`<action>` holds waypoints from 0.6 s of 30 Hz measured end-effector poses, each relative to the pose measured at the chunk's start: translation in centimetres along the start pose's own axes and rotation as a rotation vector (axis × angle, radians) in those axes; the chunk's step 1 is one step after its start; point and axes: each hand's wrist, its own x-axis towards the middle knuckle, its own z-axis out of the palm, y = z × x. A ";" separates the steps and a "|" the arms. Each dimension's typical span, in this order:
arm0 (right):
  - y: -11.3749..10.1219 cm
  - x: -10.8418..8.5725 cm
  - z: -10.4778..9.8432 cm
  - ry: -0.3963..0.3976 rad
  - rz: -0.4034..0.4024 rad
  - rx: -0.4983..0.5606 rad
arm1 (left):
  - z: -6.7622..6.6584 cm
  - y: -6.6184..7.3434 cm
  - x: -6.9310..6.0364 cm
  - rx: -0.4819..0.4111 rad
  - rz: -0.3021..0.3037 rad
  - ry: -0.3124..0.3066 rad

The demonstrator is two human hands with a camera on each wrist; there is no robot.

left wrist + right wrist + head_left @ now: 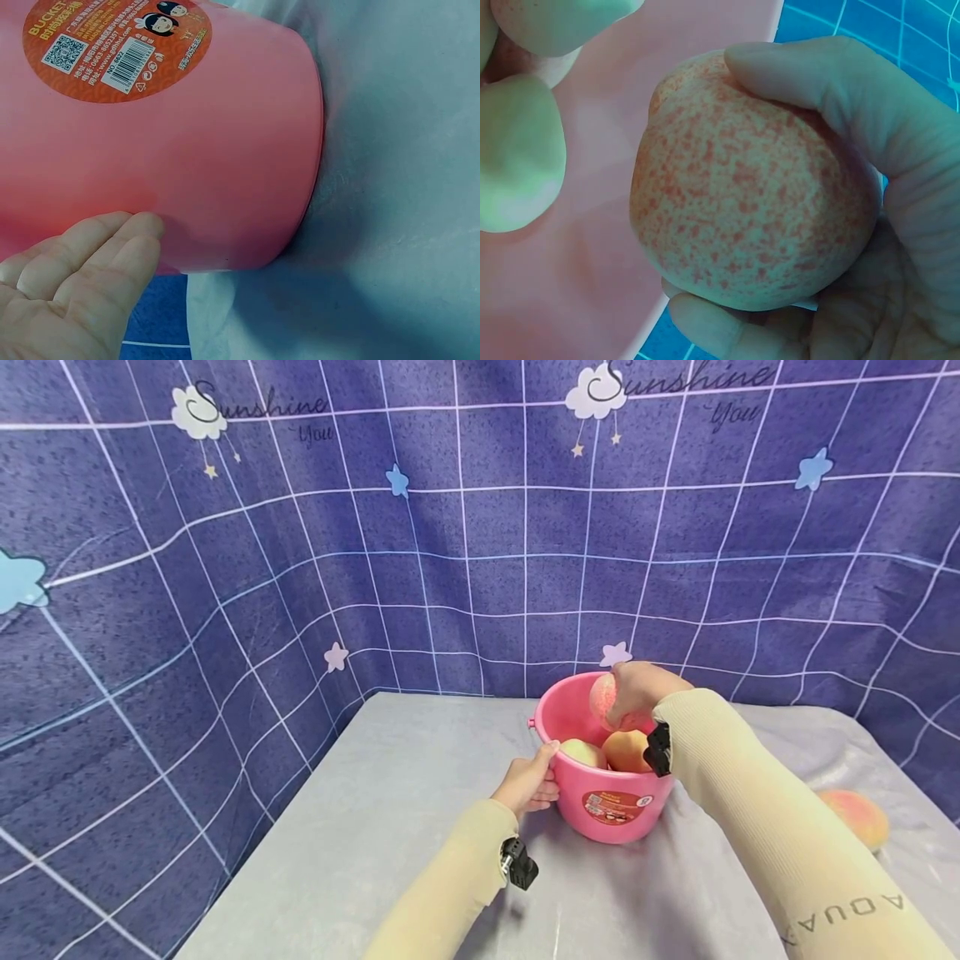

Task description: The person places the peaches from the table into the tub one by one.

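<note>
A pink bucket with a red oval label stands upright on the grey-covered table. My left hand grips its near-left rim, thumb at the edge and fingers against the outer wall; in the left wrist view those fingers touch the pink side. Above the bucket's opening, my right hand holds a red-speckled peach between thumb and fingers. Inside the bucket lie a pale yellow fruit and an orange-yellow one. The right wrist view shows several fruits in there, partly cut off.
Another red and yellow peach rests on the table to the right, partly behind my right forearm. A blue-purple curtain with white grid lines hangs behind and left of the table. Both wrists carry black cameras.
</note>
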 end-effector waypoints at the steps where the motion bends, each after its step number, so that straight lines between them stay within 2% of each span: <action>1: 0.0 0.0 0.0 0.004 0.000 -0.004 | 0.0 0.0 0.0 0.001 0.000 0.001; 6: -0.1 0.0 0.0 0.007 0.000 -0.013 | 0.0 0.0 0.0 0.002 -0.003 -0.001; 13: 0.1 -0.5 -0.5 0.094 0.015 -0.025 | 0.1 0.2 -0.1 0.000 -0.010 -0.013; 18: 0.3 -0.6 -0.7 0.093 0.017 -0.043 | 0.0 0.2 -0.1 0.002 -0.021 -0.015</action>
